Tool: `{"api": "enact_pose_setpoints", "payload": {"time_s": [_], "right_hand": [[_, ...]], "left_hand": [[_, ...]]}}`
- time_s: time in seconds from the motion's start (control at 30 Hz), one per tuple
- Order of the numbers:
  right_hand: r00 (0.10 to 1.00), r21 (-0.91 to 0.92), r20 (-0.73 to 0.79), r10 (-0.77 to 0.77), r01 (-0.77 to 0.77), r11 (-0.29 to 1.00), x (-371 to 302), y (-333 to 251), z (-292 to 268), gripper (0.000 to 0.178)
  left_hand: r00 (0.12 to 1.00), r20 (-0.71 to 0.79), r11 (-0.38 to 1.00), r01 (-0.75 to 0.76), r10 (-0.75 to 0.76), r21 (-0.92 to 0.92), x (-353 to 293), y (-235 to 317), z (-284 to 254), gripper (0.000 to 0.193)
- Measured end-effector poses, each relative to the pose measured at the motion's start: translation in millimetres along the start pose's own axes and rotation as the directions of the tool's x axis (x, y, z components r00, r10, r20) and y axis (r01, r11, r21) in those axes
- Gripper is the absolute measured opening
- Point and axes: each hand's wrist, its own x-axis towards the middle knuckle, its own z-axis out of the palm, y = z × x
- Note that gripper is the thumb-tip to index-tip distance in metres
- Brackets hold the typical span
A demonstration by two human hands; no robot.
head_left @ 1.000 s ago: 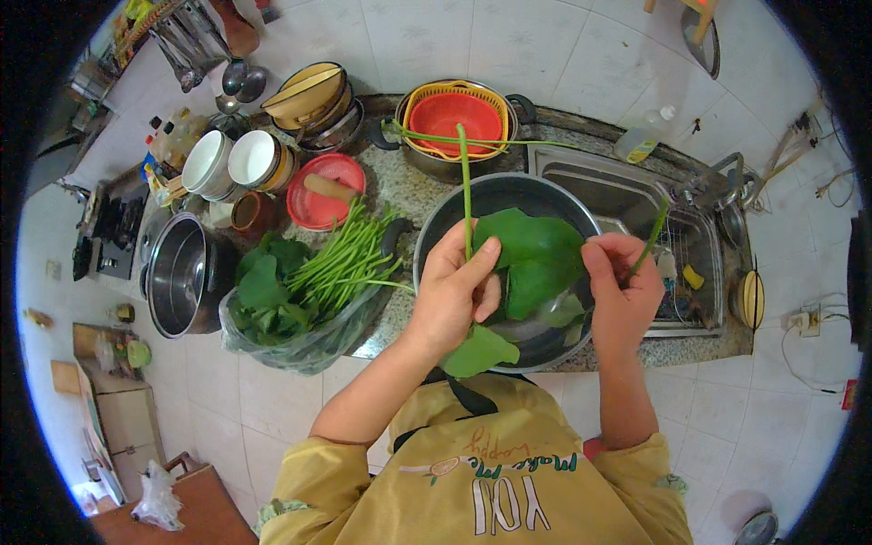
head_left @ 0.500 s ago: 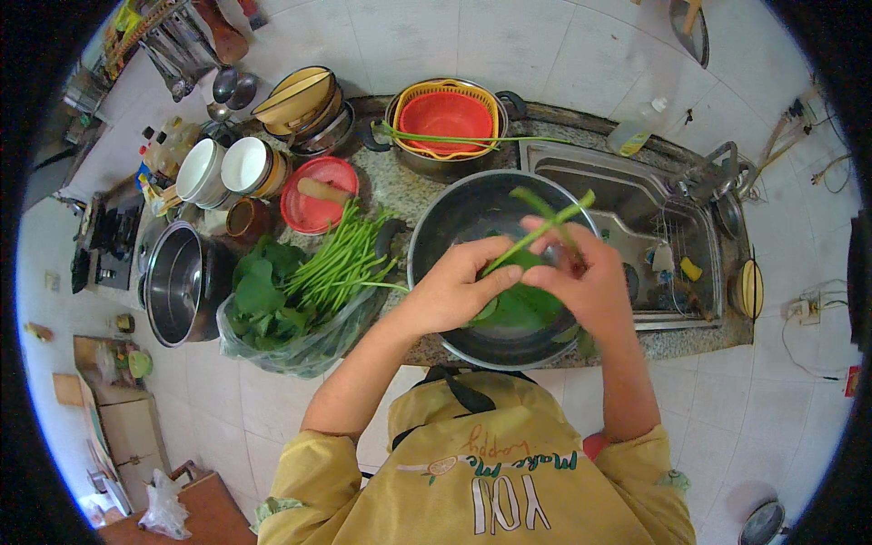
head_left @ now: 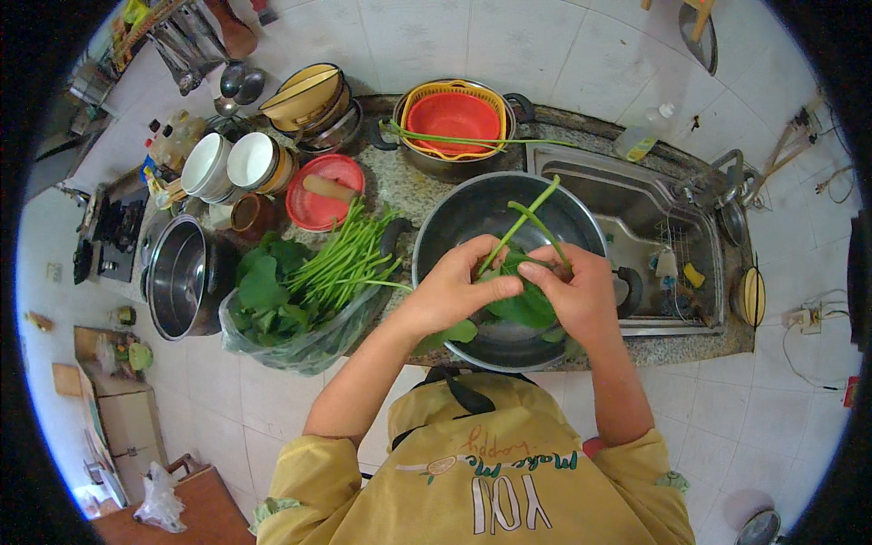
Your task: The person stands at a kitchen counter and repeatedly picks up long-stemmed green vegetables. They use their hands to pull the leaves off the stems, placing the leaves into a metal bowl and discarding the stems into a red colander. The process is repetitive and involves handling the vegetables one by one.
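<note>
Both of my hands are over a wide dark pot (head_left: pixel 454 211) on the counter. My left hand (head_left: pixel 456 289) pinches a leafy green stem (head_left: pixel 543 193), whose thick end points up and away. My right hand (head_left: pixel 579 292) has its thumb and fingers closed on a second green stalk (head_left: pixel 550 238) that crosses the first. Broad green leaves (head_left: pixel 522 311) hang between and below my fingers, partly hiding the pot's inside. Left of the pot, a bundle of green stems (head_left: pixel 341 259) with leaves lies in a clear plastic bag (head_left: pixel 304 352).
A steel sink (head_left: pixel 627 195) adjoins the pot on the right. Behind stands a pot with a red basket (head_left: pixel 454 120) and loose stems across it. A red bowl (head_left: pixel 313 211), white bowls (head_left: pixel 250 163) and an empty steel pot (head_left: pixel 177 282) are at left.
My hands have drawn slightly nearer to me, and the stalks now stand more upright and crossed. A leaf now shows beneath my left wrist, at the pot's near edge.
</note>
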Motion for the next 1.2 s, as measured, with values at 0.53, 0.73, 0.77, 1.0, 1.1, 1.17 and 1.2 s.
{"api": "enact_pose_setpoints", "payload": {"time_s": [0.53,0.73,0.77,1.0,1.1,1.17,1.2], "right_hand": [[0.994,0.150,-0.004,0.109,-0.107,0.983,-5.7,-1.6,-4.8,0.017],[0.987,0.181,-0.083,0.135,-0.119,0.976,-7.0,1.9,-5.5,0.016],[0.983,0.214,-0.097,0.158,-0.135,0.968,-7.4,2.8,-6.2,0.016],[0.968,0.354,-0.134,0.212,-0.153,0.923,-5.7,11.4,-3.5,0.019],[0.964,0.529,-0.094,0.248,-0.163,0.833,-6.2,11.9,-0.3,0.022],[0.977,0.537,-0.058,0.205,-0.143,0.831,-9.2,-0.1,4.3,0.025],[0.983,0.542,-0.038,0.182,-0.133,0.830,-10.7,-4.4,5.3,0.026]], "left_hand": [[0.974,-0.167,0.931,0.086,-0.154,-0.355,3.3,12.2,10.1,0.016],[0.991,-0.081,0.986,0.097,-0.109,-0.135,-1.3,14.9,14.9,0.025],[0.991,-0.068,0.977,0.104,-0.119,-0.184,-1.8,13.5,15.9,0.024],[0.977,-0.066,0.892,0.156,-0.203,-0.424,-6.4,-1.7,7.1,0.020],[0.969,-0.138,0.893,0.127,-0.204,-0.432,-6.2,5.1,10.7,0.024],[0.961,-0.176,0.917,0.135,-0.213,-0.376,-6.2,17.2,13.5,0.024],[0.962,-0.199,0.921,0.104,-0.189,-0.375,-6.2,16.6,15.5,0.023]]}}
